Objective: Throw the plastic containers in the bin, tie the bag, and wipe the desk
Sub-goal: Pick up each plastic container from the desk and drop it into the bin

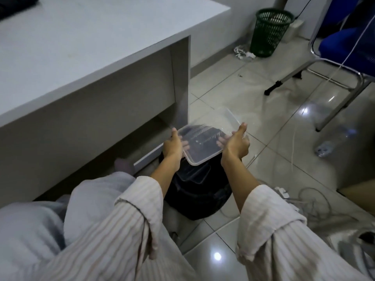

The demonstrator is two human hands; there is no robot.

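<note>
Your left hand (172, 146) and right hand (236, 144) hold a clear plastic container (205, 138) between them, one at each side, thumbs up over the rim and fingers curled beneath it. It hangs tilted just above the black bag (198, 191) that lines the bin on the floor, beside the desk (81, 57). Another clear container seems to lie in the bag's mouth already. You look to be on the first step, binning the containers. Next, lower this one over the opening and let go with both hands together, so it drops inside and not onto the tiles. The bag is not yet tied, nor the desk wiped.
</note>
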